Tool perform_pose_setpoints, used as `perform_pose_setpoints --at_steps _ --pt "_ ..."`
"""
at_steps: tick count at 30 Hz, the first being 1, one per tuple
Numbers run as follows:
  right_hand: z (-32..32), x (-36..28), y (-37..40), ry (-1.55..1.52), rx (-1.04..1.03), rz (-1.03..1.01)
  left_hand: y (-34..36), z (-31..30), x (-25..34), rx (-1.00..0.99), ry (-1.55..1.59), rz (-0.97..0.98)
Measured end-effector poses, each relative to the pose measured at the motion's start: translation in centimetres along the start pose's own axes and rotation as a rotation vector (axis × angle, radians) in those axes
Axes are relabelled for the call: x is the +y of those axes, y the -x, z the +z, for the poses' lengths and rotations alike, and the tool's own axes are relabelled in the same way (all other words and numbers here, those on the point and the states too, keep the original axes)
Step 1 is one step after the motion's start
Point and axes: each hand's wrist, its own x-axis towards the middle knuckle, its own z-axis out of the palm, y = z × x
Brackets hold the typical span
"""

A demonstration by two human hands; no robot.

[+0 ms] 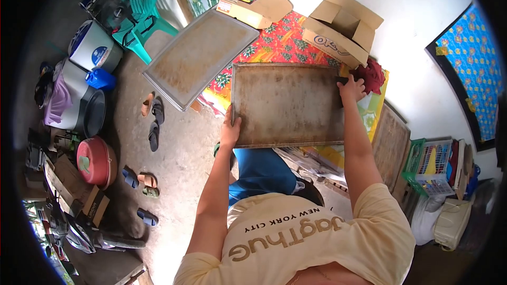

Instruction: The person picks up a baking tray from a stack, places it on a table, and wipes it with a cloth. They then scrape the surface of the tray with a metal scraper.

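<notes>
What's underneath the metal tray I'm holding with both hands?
The tray, gripped by the left hand and right hand, covers part of a floral tablecloth that shows around its edges. Anything lying directly beneath the tray is hidden.

We see a metal tray (288,103), dull and matt, with brown stains. The second tray (200,55) is metal too (just as stained). The open box (342,26) is plain brown cardboard. The table cover (280,45) looks smooth. The floor (179,153) is rough grey concrete.
</notes>
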Motion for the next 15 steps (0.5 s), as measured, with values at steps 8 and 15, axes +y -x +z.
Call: perform_pose_setpoints --at_steps 8,15 --pt "0.9 -4.4 2.0 -0.167 0.055 -0.469 0.1 0.5 -1.1 0.026 0.033 0.043" --pt "0.9 -6.1 2.1 -0.158 0.205 -0.352 0.2 0.4 -0.7 0.036 0.018 0.078"
